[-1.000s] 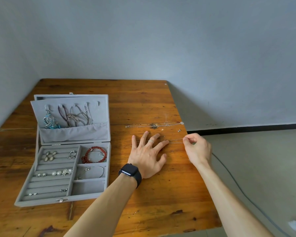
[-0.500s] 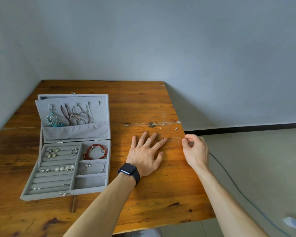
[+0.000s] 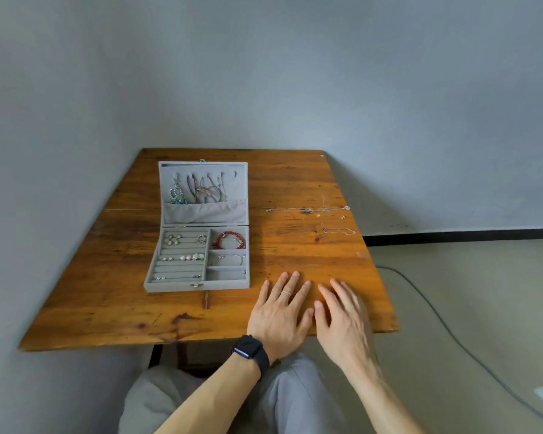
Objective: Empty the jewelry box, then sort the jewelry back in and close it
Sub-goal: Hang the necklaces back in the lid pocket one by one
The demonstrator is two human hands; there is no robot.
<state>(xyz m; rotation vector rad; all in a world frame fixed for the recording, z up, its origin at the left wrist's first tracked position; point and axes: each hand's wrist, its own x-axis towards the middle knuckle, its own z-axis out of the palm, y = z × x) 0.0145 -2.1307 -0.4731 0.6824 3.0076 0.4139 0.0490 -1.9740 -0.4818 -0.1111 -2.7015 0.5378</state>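
Observation:
The grey jewelry box (image 3: 198, 286) stands open on the wooden table (image 3: 113, 296), lid upright with necklaces and a blue earring (image 3: 177, 195) hanging inside. Its tray holds earrings, a red bead bracelet (image 3: 229, 240) and a silver bracelet (image 3: 231, 260). On the table at the far right lie a long thin chain (image 3: 308, 210), a small stud (image 3: 343, 217) and a short silver chain (image 3: 339, 231). My left hand (image 3: 279, 311), with ring and black watch, rests flat near the front edge. My right hand (image 3: 342, 311) lies flat beside it. Both hold nothing.
The table sits in a corner of grey walls. Its right edge (image 3: 380, 277) drops to the floor, where a dark cable (image 3: 436, 314) runs. My knees in grey trousers (image 3: 295, 389) show below the front edge.
My right hand let go of the short silver chain, which now lies on the table. Both hands drew back to the front edge, and the view pulled back and away.

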